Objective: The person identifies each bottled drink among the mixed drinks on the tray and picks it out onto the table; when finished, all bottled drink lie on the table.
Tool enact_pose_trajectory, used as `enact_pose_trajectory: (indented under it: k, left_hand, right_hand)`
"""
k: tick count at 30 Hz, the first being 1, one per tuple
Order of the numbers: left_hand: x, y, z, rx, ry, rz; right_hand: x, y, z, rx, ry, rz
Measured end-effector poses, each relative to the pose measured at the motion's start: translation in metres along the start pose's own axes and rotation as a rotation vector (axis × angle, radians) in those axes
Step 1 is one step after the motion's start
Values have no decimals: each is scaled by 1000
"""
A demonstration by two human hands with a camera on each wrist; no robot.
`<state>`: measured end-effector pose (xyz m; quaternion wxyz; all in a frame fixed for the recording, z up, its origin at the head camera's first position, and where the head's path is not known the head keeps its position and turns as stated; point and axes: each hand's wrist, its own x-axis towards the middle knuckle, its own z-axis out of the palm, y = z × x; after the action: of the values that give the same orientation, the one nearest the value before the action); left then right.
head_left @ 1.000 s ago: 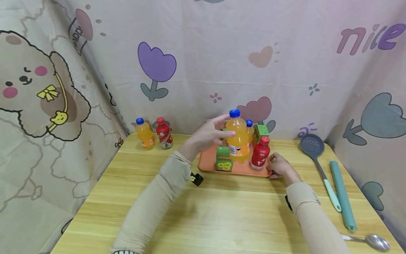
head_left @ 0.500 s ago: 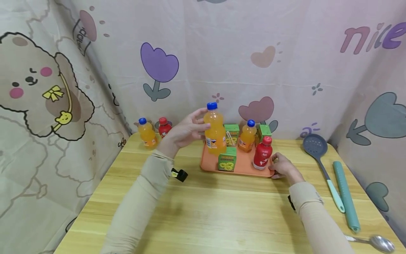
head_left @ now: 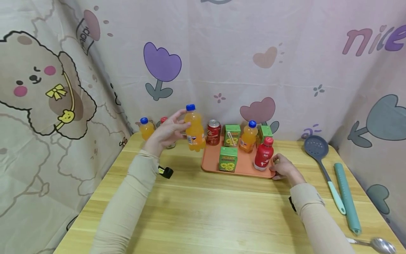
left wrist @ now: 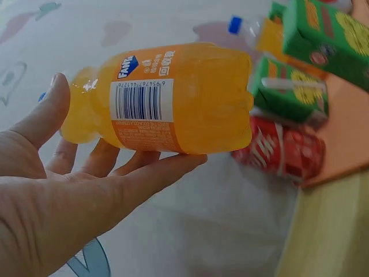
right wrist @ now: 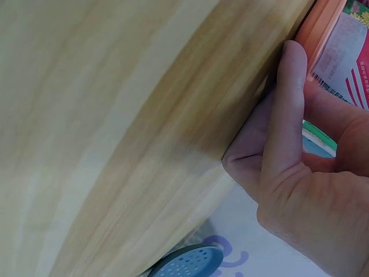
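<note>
My left hand [head_left: 168, 129] grips a bottle of orange soda [head_left: 195, 131] with a blue cap, held upright above the table just left of the orange tray [head_left: 241, 170]. In the left wrist view the thumb and fingers wrap the soda bottle [left wrist: 167, 101] near its neck, its label facing the camera. My right hand [head_left: 283, 167] pinches the tray's right front corner; in the right wrist view the thumb lies along the tray rim [right wrist: 323, 34]. On the tray stand a red can [head_left: 214, 132], green juice boxes [head_left: 228, 160], another orange soda bottle [head_left: 248, 138] and a red bottle [head_left: 264, 154].
At the back left stand another orange soda bottle [head_left: 146, 128] and a red-capped bottle [head_left: 163, 120], partly hidden by the left hand. On the right lie a slotted skimmer [head_left: 317, 147], a green rolled mat or stick [head_left: 347, 197] and a metal spoon [head_left: 382, 245]. A patterned curtain rises behind the table.
My left hand has carried the orange soda bottle leftward from over the tray to beyond its left edge, uncovering the red can. The right hand stays at the tray's corner.
</note>
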<state>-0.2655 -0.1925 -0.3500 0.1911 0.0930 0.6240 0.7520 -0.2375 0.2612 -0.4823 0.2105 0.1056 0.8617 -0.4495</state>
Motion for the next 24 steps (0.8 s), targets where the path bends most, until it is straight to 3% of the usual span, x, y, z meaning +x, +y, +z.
enact_pose_trajectory:
  k: [11, 24]
  left_hand:
    - [10, -28, -34, 42, 86, 20]
    - [23, -52, -46, 248, 253, 58]
  right_hand:
    - [-4, 1, 0, -2, -2, -15]
    - [-1, 1, 1, 1, 0, -12]
